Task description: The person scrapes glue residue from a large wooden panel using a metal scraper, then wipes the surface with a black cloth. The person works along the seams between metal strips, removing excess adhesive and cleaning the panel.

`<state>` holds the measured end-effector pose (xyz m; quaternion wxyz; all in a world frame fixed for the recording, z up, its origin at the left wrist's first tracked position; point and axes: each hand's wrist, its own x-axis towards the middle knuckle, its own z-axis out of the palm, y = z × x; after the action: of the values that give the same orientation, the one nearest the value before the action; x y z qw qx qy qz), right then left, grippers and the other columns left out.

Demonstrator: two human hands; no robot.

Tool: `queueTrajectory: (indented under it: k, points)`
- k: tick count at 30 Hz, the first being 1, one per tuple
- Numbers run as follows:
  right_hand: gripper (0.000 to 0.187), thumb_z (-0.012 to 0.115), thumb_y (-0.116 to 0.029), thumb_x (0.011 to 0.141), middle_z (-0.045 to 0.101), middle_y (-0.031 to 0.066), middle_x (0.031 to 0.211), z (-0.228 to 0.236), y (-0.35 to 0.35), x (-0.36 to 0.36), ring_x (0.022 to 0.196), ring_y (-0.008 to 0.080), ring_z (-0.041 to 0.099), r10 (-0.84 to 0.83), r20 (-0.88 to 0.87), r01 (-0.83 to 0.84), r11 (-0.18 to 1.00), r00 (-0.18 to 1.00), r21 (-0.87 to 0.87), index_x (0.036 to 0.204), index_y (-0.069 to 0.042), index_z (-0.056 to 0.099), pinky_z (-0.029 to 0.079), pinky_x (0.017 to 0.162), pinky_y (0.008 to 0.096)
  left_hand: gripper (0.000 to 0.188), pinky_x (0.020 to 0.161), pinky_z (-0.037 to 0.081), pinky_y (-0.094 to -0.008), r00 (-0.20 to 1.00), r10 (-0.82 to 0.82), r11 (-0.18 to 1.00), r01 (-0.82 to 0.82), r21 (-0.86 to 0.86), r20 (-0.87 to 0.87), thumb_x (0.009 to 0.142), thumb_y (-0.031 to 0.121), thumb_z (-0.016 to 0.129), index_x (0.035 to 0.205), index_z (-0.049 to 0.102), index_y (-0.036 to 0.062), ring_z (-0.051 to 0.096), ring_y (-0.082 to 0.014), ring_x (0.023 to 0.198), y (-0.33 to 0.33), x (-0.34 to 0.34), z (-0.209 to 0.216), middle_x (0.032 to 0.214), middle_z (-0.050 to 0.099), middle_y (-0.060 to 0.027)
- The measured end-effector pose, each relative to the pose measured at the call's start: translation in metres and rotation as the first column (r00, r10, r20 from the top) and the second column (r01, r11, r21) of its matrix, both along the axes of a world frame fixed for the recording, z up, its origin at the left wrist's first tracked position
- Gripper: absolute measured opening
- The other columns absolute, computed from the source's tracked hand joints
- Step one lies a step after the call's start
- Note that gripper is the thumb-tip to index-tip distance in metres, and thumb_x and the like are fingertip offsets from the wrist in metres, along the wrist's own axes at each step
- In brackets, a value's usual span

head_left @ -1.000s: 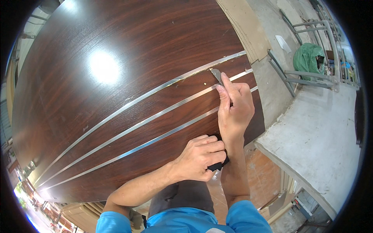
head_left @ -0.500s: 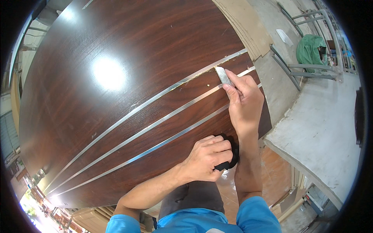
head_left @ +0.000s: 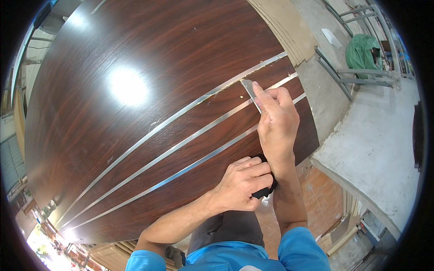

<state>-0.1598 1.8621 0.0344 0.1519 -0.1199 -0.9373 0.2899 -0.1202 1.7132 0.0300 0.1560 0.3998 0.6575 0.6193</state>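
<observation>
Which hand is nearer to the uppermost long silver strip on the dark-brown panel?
Right. The right hand, holding a flat grey blade, is just below the strip; the left hand, gripping something black, is farther below.

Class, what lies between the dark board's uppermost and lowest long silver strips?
The head view shows a middle silver strip, dark wood and pale crumbs; the right hand, holding a blade, partly covers that stretch.

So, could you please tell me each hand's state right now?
Left hand: closed, holding a black item.
Right hand: closed, holding a flat metal blade.
</observation>
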Motion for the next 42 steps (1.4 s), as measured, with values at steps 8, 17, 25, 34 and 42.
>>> queueTrajectory:
  k: [8, 17, 25, 34, 42]
  points:
    - [0.047, 0.062, 0.015, 0.089, 0.060, 0.0091, 0.093, -0.002, -0.002, -0.003, 0.081, 0.0211, 0.063, -0.008, -0.103, 0.011, 0.999, 0.995, 0.037, 0.128, -0.008, 0.075, 0.055, 0.069, 0.0326, 0.021, 0.065, 0.045, -0.0398, 1.000, 0.013, 1.000, -0.014, 0.023, 0.017, 0.058, 0.006, 0.066, 0.078, 0.059, 0.0077, 0.055, -0.0288, 0.079, -0.002, 0.000, -0.002, 0.085, 0.053, -0.0068]
    - [0.043, 0.066, 0.011, 0.091, 0.058, 0.0082, 0.092, 0.003, -0.016, 0.000, 0.078, 0.0215, 0.060, 0.017, -0.060, -0.017, 1.000, 0.998, 0.006, 0.128, -0.010, 0.076, 0.052, 0.068, 0.0346, 0.019, 0.056, 0.039, -0.0364, 0.984, 0.164, 0.975, -0.150, 0.164, -0.073, 0.054, 0.018, 0.067, 0.071, 0.063, 0.0115, 0.056, -0.0239, 0.068, -0.004, 0.003, -0.005, 0.087, 0.066, -0.0059]
    - [0.040, 0.067, 0.012, 0.090, 0.055, 0.0073, 0.090, 0.000, -0.019, -0.001, 0.073, 0.0187, 0.055, 0.082, -0.077, -0.085, 0.995, 0.994, -0.045, 0.125, -0.006, 0.077, 0.048, 0.063, 0.0320, 0.020, 0.055, 0.039, -0.0353, 0.963, 0.234, 0.955, -0.202, 0.218, -0.132, 0.055, 0.023, 0.068, 0.072, 0.064, 0.0113, 0.058, -0.0239, 0.064, -0.008, 0.002, -0.005, 0.084, 0.068, -0.0084]
    - [0.043, 0.064, 0.016, 0.088, 0.056, 0.0087, 0.090, 0.000, -0.021, -0.001, 0.075, 0.0198, 0.058, 0.034, -0.113, -0.043, 0.996, 0.993, -0.077, 0.124, -0.005, 0.077, 0.052, 0.068, 0.0329, 0.024, 0.054, 0.034, -0.0344, 0.971, 0.218, 0.953, -0.191, 0.236, -0.093, 0.052, 0.021, 0.068, 0.071, 0.062, 0.0088, 0.055, -0.0229, 0.066, -0.007, -0.001, -0.003, 0.087, 0.066, -0.0066]
    - [0.048, 0.063, 0.017, 0.084, 0.056, 0.0077, 0.089, 0.003, -0.029, -0.002, 0.075, 0.0206, 0.058, 0.091, -0.077, -0.096, 0.993, 0.993, -0.071, 0.124, -0.007, 0.078, 0.050, 0.066, 0.0345, 0.025, 0.055, 0.035, -0.0350, 0.959, 0.269, 0.937, -0.239, 0.254, -0.091, 0.050, 0.022, 0.068, 0.071, 0.062, 0.0083, 0.054, -0.0227, 0.067, -0.005, 0.004, -0.005, 0.088, 0.065, -0.0066]
